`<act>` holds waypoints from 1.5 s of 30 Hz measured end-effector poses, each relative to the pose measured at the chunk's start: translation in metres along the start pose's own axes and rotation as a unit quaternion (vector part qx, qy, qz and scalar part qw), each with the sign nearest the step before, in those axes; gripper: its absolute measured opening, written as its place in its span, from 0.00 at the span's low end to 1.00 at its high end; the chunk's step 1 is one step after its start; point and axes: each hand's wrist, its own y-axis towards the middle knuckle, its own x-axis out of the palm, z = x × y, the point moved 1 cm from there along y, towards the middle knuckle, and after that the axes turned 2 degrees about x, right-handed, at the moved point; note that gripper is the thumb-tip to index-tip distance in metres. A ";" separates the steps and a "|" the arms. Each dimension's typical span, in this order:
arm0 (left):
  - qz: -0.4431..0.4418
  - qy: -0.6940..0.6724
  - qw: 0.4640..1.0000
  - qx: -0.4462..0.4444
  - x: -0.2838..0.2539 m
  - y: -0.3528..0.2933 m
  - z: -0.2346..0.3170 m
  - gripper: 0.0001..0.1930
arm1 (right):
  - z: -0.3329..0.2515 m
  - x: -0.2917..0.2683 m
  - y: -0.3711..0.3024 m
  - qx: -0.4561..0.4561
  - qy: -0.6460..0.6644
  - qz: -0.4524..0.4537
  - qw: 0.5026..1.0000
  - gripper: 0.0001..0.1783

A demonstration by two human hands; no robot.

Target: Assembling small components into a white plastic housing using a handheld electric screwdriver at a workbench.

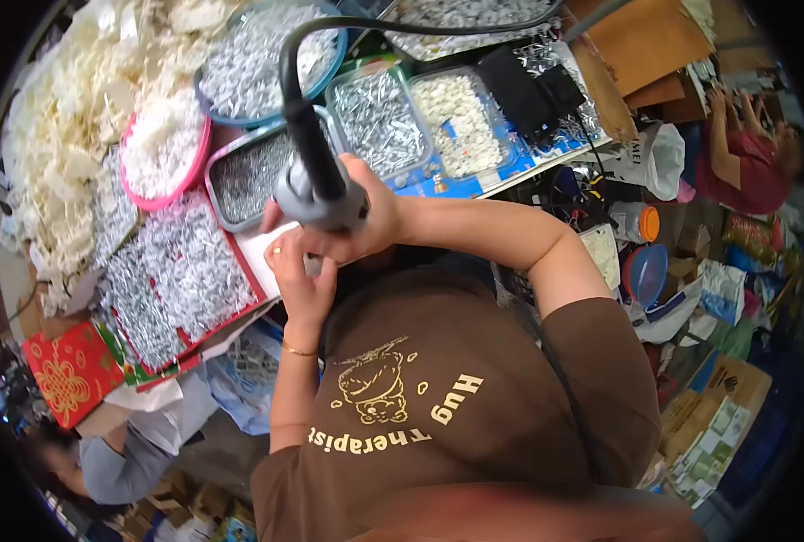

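Observation:
Near the table's front edge, a grey corded electric screwdriver [319, 191] stands upright, its black cable arching up and to the right. My right hand [380, 204] is wrapped around its body, partly hidden behind it. Just below the tool, my left hand [300, 282] has its fingers drawn together; a ring and a bracelet show on it. Whatever lies between those fingers is hidden by the tool and the hand. Beyond my hands is a metal tray [214, 197] of small dark parts, with a clear tub [337, 110] of silver pieces to its right.
A pink basin [132, 193] of white pieces and a red tray [250, 271] of silver and white parts lie left. Cream plastic parts [67, 135] are heaped beyond. A blue basin [205, 95] stands at the back. Other people sit far right [745, 172] and lower left [126, 465].

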 end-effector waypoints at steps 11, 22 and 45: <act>0.042 -0.135 0.990 0.028 0.005 -0.006 -0.004 0.23 | -0.066 -0.240 -0.027 0.161 -0.658 0.244 0.694 0.31; 0.005 -0.373 0.897 -0.237 -0.060 0.007 -0.024 0.21 | -0.028 -0.380 -0.106 0.146 -0.775 0.271 0.552 0.30; -0.264 0.016 0.801 -0.537 -0.211 -0.093 -0.121 0.18 | -0.027 -0.138 -0.244 0.587 0.091 -0.035 0.804 0.15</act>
